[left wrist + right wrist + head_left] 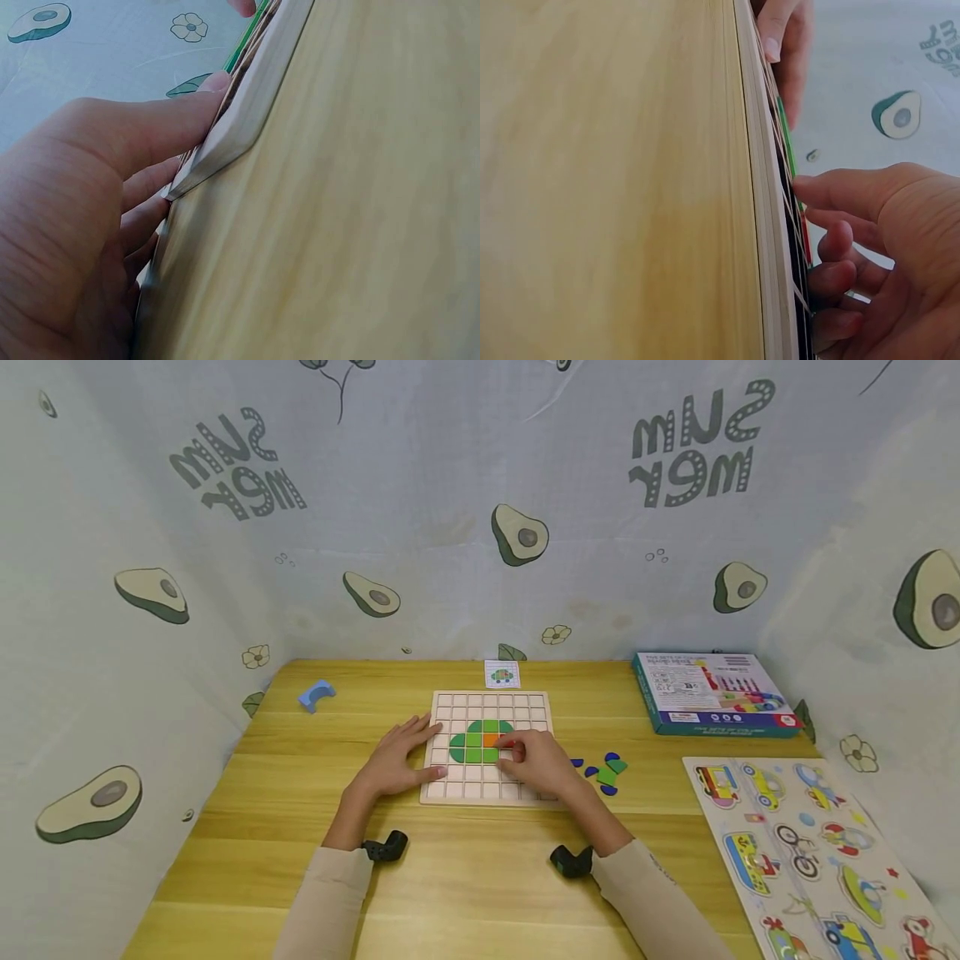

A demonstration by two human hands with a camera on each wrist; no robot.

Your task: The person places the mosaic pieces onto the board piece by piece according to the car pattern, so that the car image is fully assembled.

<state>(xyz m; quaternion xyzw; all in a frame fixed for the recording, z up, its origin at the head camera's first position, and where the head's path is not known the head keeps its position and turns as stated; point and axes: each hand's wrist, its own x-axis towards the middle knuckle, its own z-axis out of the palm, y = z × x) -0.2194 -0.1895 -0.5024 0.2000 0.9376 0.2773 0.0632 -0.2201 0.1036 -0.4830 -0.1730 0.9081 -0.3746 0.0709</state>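
A pale wooden grid board (pixel 461 782) lies on the table, with flat green tiles (pixel 473 740) and an orange tile (pixel 491 740) grouped in its middle cells. Darker green rounded tiles (pixel 457 749) form the outer corners of the group. My left hand (pixel 386 762) rests at the board's left edge, fingers spread, the thumb lying over the rim. Over the right side of the group is my right hand (pixel 536 760). Its index fingertip touches by the orange tile and its thumb (pixel 832 187) meets the board close to a green edge; the other fingers are bent. The right hand hides some cells.
Loose blue and green tiles (pixel 607 774) lie right of the board. A small picture card (pixel 502 674) sits behind it. At left back is a blue arch-shaped block (pixel 317 695). A printed box (pixel 716 695) and a vehicle picture board (pixel 813 852) occupy the right side.
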